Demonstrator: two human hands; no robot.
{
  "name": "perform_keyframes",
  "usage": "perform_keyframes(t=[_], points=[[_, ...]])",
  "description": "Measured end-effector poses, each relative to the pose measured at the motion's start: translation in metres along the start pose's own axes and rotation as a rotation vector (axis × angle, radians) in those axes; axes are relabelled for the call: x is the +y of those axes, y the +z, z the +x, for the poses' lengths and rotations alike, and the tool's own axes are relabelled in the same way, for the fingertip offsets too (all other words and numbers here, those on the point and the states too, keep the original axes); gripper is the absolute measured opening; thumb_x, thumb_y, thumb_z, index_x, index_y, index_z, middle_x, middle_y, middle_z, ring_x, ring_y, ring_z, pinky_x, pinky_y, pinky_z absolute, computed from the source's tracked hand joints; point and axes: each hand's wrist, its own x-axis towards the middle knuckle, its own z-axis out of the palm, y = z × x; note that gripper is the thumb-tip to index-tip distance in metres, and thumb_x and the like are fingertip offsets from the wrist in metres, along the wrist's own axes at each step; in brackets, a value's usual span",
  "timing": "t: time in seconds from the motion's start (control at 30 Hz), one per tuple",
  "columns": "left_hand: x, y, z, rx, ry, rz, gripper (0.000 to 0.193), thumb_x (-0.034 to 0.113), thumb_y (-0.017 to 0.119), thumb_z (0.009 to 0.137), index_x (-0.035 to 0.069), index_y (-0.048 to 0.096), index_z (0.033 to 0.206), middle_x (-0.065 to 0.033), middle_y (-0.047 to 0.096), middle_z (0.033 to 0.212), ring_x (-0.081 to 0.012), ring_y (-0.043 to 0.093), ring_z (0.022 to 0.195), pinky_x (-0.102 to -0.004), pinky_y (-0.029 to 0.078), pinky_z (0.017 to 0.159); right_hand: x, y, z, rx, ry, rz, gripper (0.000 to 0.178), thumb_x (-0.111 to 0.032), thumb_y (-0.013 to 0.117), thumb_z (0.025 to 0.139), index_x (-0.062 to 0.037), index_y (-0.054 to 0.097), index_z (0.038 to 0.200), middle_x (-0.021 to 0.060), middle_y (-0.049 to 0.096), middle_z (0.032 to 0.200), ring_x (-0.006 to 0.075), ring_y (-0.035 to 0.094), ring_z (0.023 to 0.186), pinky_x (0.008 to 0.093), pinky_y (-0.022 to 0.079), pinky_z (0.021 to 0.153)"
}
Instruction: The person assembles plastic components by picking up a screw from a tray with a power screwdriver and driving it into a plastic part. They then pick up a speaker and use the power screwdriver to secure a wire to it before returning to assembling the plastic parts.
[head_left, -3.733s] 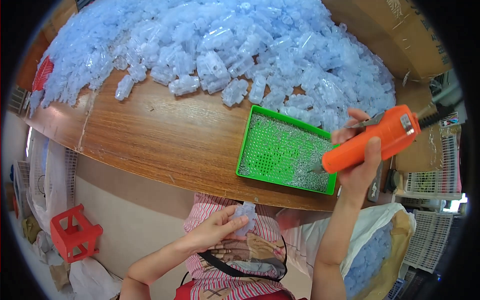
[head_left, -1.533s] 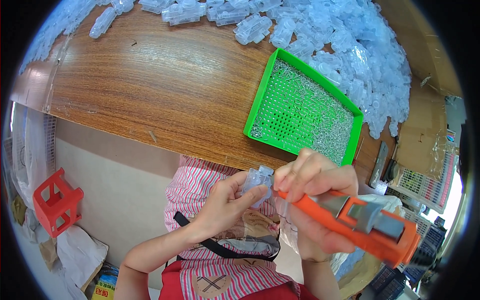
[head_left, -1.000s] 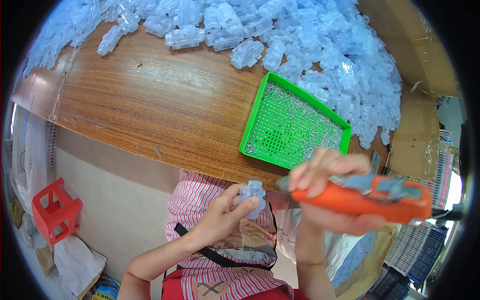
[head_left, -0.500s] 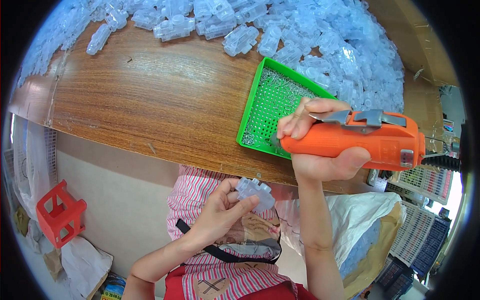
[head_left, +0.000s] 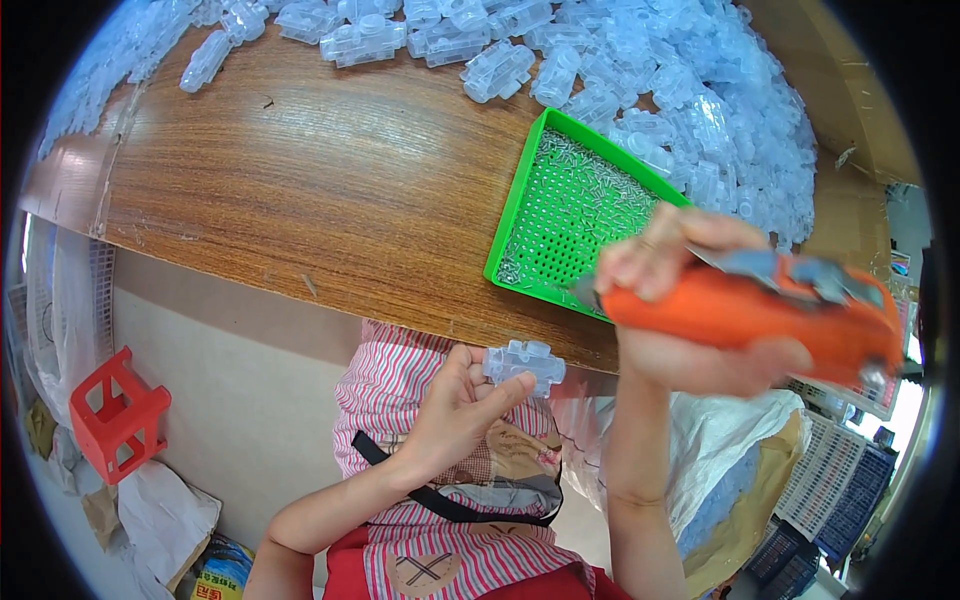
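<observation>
Between the thumb and fingers of my left hand is a clear plastic housing, held just off the table's front edge above my lap. My right hand is wrapped round an orange power screwdriver with a metal clip along its top. Motion smears the tool and the hand. Its tip points left, over the near right part of a green perforated tray. Many small silver screws lie in the tray, mostly along its far and left sides.
A big heap of clear plastic housings covers the far and right parts of the brown wooden table. A red stool stands on the floor at left. To the right is a white sack; crates stand beyond it.
My right hand has moved right and slightly nearer with the screwdriver. My left hand has turned the plastic housing to lie more level and raised it slightly. The view has shifted a little.
</observation>
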Motion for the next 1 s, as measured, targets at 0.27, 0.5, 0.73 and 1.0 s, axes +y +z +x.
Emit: perform_keyframes(t=[0.27, 0.5, 0.73, 1.0], points=[[-0.002, -0.001, 0.000, 0.000, 0.048, -0.022, 0.028, 0.002, 0.056, 0.089, -0.003, 0.037, 0.108, -0.0149, 0.058, 0.106, -0.0152, 0.061, 0.093, -0.0253, 0.051, 0.080, -0.026, 0.028, -0.037, -0.054, 0.104, -0.129, 0.080, -0.075, 0.055, 0.069, -0.0009, 0.049, 0.099, 0.0097, 0.054, 0.070, 0.0196, 0.052, 0.069, 0.0331, 0.051, 0.054], [-0.003, -0.001, 0.000, 0.004, 0.063, -0.046, 0.027, 0.001, 0.056, 0.089, -0.002, 0.037, 0.107, -0.0152, 0.059, 0.105, -0.0147, 0.062, 0.091, -0.0250, 0.052, 0.077, -0.008, 0.025, -0.044, -0.063, 0.063, -0.052, 0.090, -0.076, 0.061, 0.056, 0.0018, 0.054, 0.102, 0.0086, 0.058, 0.076, 0.0192, 0.053, 0.069, 0.0319, 0.047, 0.062], [-0.004, -0.001, 0.000, 0.013, 0.065, -0.041, 0.026, 0.000, 0.056, 0.088, -0.002, 0.037, 0.106, -0.0149, 0.060, 0.103, -0.0135, 0.062, 0.088, -0.0236, 0.052, 0.074, -0.009, 0.035, -0.044, -0.061, 0.103, -0.096, 0.054, -0.048, 0.065, 0.080, 0.0009, 0.054, 0.099, 0.0076, 0.056, 0.073, 0.0196, 0.052, 0.065, 0.0326, 0.046, 0.063], [-0.006, -0.001, 0.002, 0.017, 0.077, -0.065, 0.024, -0.001, 0.055, 0.088, -0.002, 0.037, 0.104, -0.0146, 0.060, 0.100, -0.0136, 0.062, 0.087, -0.0229, 0.052, 0.071, -0.002, 0.027, -0.049, -0.124, 0.141, -0.224, 0.083, -0.078, 0.055, 0.062, -0.0017, 0.050, 0.093, 0.0085, 0.054, 0.071, 0.0190, 0.051, 0.066, 0.0329, 0.048, 0.059]])
